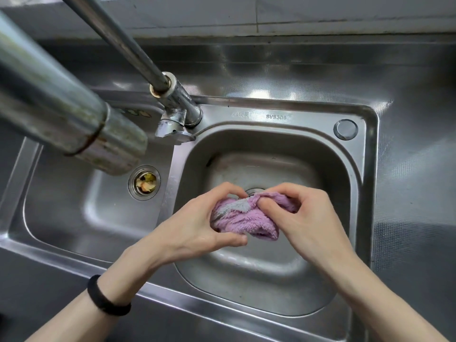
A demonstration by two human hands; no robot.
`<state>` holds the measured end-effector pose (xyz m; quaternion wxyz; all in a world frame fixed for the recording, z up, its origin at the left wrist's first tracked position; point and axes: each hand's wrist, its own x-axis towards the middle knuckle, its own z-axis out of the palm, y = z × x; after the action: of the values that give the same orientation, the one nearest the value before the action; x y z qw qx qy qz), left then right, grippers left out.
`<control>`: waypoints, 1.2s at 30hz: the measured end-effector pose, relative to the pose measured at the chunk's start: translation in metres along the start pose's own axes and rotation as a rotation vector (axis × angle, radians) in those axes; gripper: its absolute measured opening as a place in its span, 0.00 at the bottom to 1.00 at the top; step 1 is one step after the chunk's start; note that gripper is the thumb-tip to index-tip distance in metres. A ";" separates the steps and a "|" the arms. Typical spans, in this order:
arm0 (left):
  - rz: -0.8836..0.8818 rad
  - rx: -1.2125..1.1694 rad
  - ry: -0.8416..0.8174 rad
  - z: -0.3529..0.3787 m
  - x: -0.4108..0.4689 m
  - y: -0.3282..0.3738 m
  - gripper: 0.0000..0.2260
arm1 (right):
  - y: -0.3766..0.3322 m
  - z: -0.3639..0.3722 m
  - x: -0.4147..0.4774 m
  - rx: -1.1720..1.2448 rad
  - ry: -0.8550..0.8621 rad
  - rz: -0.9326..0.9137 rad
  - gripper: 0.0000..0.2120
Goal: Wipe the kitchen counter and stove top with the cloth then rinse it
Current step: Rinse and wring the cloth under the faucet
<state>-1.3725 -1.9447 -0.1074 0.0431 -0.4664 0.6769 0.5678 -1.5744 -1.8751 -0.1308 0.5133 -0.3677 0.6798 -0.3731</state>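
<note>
A bunched pink fluffy cloth (243, 217) with a pale grey patch is held over the right basin (328, 169) of a steel double sink. My left hand (197, 223) grips its left side, thumb underneath and fingers curled over the top. On the other side, my right hand (306, 215) pinches the upper right edge. Part of the basin's drain shows just above the cloth. No water is seen running.
The tap spout (81, 119) reaches over the left basin (61, 206), whose drain strainer (144, 182) holds food scraps. The tap base (179, 112) stands on the rim between the basins. Steel counter (414, 169) lies to the right, with a tiled wall behind.
</note>
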 end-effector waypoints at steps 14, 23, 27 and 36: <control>0.131 -0.087 0.306 0.001 0.003 0.010 0.14 | -0.014 -0.003 0.001 0.057 0.089 -0.158 0.12; 0.230 0.006 0.411 0.001 0.001 0.021 0.14 | -0.014 -0.019 0.000 -0.152 0.068 -0.205 0.13; 0.205 0.198 0.323 -0.008 -0.004 0.021 0.14 | -0.018 -0.037 -0.003 -0.186 0.069 -0.261 0.06; 0.080 0.116 0.178 -0.046 -0.021 0.011 0.06 | -0.042 -0.081 -0.012 -0.022 0.039 -0.230 0.03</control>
<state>-1.3462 -1.9699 -0.0711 -0.0129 -0.4841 0.7281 0.4852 -1.6458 -1.8729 -0.0731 0.4498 -0.4416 0.6471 -0.4288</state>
